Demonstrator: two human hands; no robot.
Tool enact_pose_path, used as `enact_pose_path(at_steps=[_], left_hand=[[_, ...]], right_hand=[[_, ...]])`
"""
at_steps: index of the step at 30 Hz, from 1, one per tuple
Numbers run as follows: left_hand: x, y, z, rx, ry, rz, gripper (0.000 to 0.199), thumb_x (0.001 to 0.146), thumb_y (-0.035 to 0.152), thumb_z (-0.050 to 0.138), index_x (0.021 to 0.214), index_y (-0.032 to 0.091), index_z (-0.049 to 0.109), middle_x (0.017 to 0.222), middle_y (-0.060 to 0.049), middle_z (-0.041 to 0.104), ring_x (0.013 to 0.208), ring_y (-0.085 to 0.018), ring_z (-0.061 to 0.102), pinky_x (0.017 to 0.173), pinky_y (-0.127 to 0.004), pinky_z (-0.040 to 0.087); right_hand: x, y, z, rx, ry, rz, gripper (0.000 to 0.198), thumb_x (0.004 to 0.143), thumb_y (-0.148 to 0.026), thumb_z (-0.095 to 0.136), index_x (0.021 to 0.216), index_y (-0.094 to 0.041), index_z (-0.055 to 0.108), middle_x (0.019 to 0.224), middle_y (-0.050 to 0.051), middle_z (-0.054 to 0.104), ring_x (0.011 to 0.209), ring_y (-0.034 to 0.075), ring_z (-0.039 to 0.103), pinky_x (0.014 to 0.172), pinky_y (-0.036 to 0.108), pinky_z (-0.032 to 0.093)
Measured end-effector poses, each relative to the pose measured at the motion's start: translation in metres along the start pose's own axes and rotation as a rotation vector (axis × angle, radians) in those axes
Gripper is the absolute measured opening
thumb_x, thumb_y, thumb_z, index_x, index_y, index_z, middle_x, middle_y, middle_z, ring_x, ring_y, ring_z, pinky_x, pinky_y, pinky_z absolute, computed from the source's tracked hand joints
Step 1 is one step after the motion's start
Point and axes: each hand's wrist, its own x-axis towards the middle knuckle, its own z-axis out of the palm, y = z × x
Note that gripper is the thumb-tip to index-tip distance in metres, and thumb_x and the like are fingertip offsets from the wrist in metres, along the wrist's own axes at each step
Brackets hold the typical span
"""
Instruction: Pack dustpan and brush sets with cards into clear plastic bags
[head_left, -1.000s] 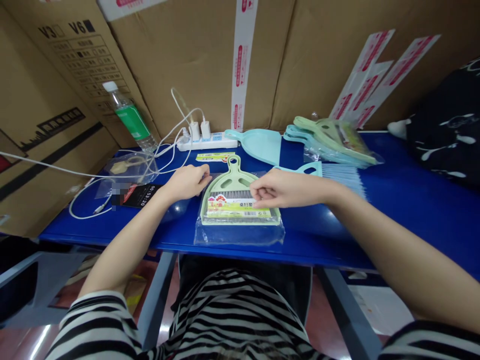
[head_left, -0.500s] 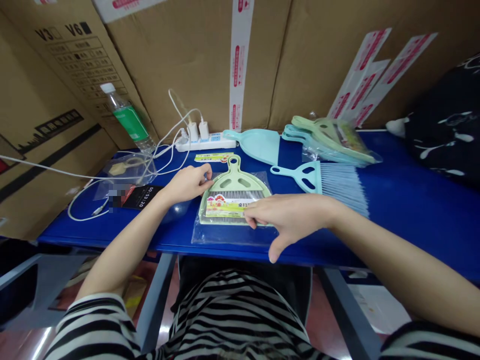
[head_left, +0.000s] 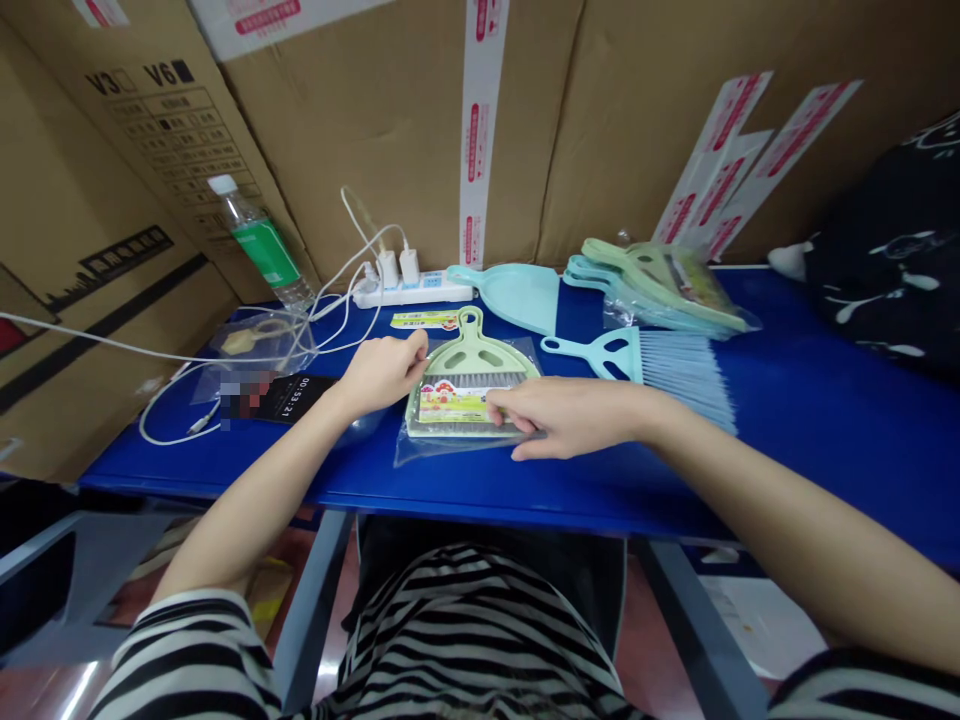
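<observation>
A light green dustpan (head_left: 506, 358) with a grey-bristled brush (head_left: 466, 381) nested in it lies in a clear plastic bag (head_left: 420, 450) on the blue table, handle pointing away from me. A colourful printed label (head_left: 446, 402) lies across the bristles. My left hand (head_left: 384, 372) is closed at the bag's left edge, its fingertips pressed together beside the dustpan. My right hand (head_left: 574, 415) reaches over the lower right of the package. Its index finger touches the label, and its thumb is held apart near the bag's front edge.
Behind are a light blue dustpan (head_left: 517, 293), a blue brush (head_left: 675, 370) and a stack of bagged dustpan sets (head_left: 667, 285). To the left are a phone (head_left: 289, 398), white cables, a power strip (head_left: 412, 290) and a bottle (head_left: 262, 245). Cardboard (head_left: 375, 120) walls the back.
The package's front edge has shifted slightly away from me. My right thumb has moved in closer to the fingers. My left hand stays at the bag's left edge.
</observation>
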Motion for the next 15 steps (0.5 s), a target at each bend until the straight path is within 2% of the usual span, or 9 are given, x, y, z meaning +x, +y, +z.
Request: enact_pose_path(at_steps=[3, 8, 11, 15], left_hand=[[-0.0012, 0.0001, -0.0004, -0.062, -0.008, 0.051, 0.014, 0.090, 0.025, 0.044, 0.095, 0.020, 0.056, 0.074, -0.004, 0.068, 0.067, -0.020, 0.062, 0.059, -0.029, 0.038], [-0.0026, 0.0005, 0.0002, -0.102, -0.036, 0.153, 0.011, 0.090, 0.023, 0.044, 0.087, 0.019, 0.055, 0.084, -0.005, 0.065, 0.076, -0.019, 0.061, 0.065, -0.029, 0.041], [-0.0041, 0.0022, -0.0014, -0.115, -0.053, 0.201, 0.013, 0.090, 0.021, 0.044, 0.085, 0.019, 0.055, 0.082, -0.004, 0.061, 0.072, -0.017, 0.058, 0.065, -0.028, 0.041], [-0.0062, 0.0046, -0.0049, -0.289, -0.100, 0.370, 0.015, 0.090, 0.026, 0.047, 0.081, 0.019, 0.056, 0.080, -0.002, 0.061, 0.069, -0.014, 0.056, 0.064, -0.026, 0.040]], right_hand=[[0.0000, -0.0001, 0.0001, 0.001, 0.006, -0.003, 0.017, 0.082, -0.019, 0.062, 0.091, -0.020, 0.049, 0.068, -0.003, 0.052, 0.064, 0.016, 0.048, 0.060, 0.027, 0.035], [-0.0001, 0.0007, -0.0034, 0.044, -0.041, -0.022, 0.013, 0.081, -0.009, 0.055, 0.089, -0.019, 0.052, 0.063, -0.004, 0.053, 0.059, 0.014, 0.049, 0.060, 0.027, 0.035], [-0.0003, 0.0004, -0.0044, 0.032, -0.046, -0.018, 0.013, 0.082, -0.008, 0.053, 0.089, -0.018, 0.055, 0.063, -0.004, 0.053, 0.060, 0.014, 0.049, 0.061, 0.027, 0.036], [-0.0003, 0.0008, -0.0003, -0.048, 0.014, -0.065, 0.008, 0.082, -0.013, 0.058, 0.089, -0.017, 0.058, 0.078, 0.002, 0.058, 0.070, 0.017, 0.052, 0.066, 0.029, 0.039]])
